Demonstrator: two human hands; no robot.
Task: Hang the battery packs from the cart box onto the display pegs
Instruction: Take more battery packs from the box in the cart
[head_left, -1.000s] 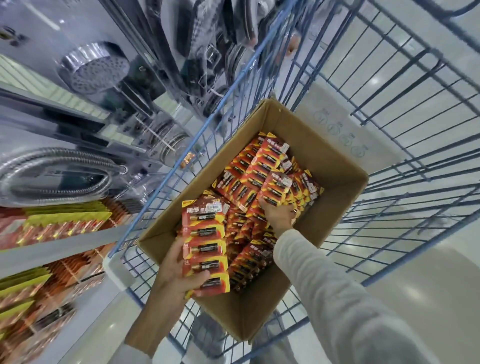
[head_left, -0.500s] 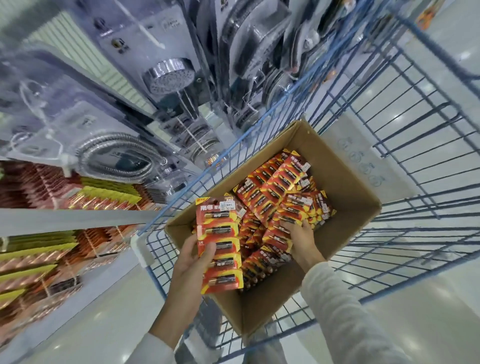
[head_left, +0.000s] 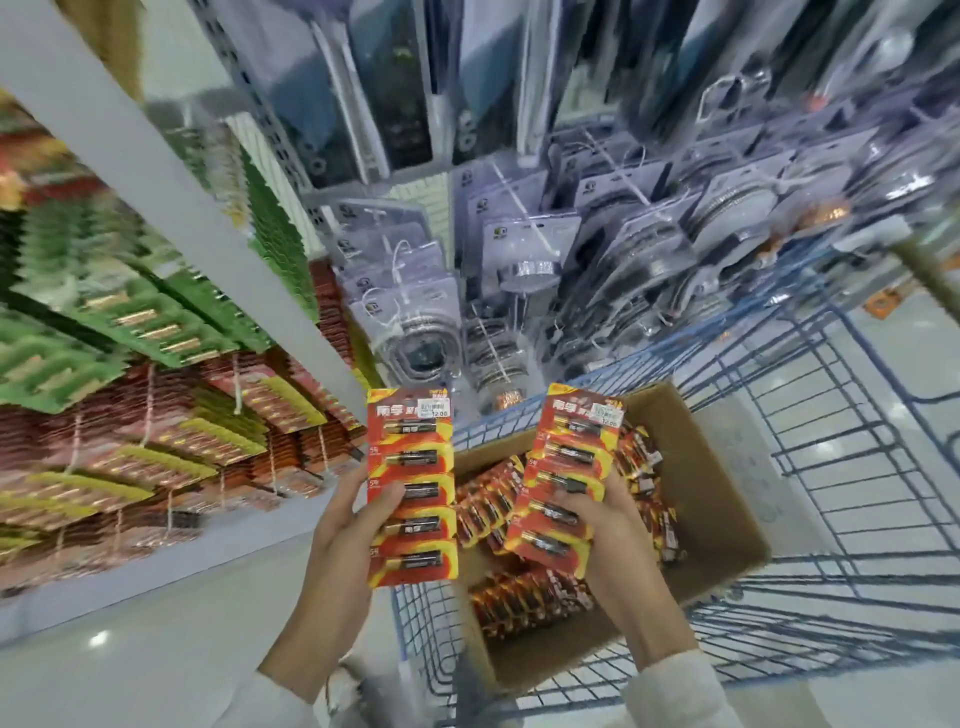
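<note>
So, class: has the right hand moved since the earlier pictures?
Yes. The right hand was down among the packs in the cardboard box; now it holds a battery strip lifted above them.

1. The left battery pack (head_left: 410, 488) was red with yellow flame-like swirls, its cells black, and it had a white price label at the top.
2. The right battery pack (head_left: 566, 467) wore the same red and yellow, with a white label too.
3. The loose packs (head_left: 530, 597) showed red, yellow and black.
4. The box (head_left: 727, 519) was plain brown cardboard.
5. The cart (head_left: 831, 467) was a grid of blue wire.
6. On the far left the hanging green packs (head_left: 156, 322) showed gold cells. Nearer, the red packs (head_left: 182, 457) carried yellow bands.
7. The shelf rail (head_left: 156, 182) was pale grey and the floor (head_left: 156, 649) a glossy whitish grey.
8. The near right sleeve (head_left: 685, 691) was off-white.
</note>
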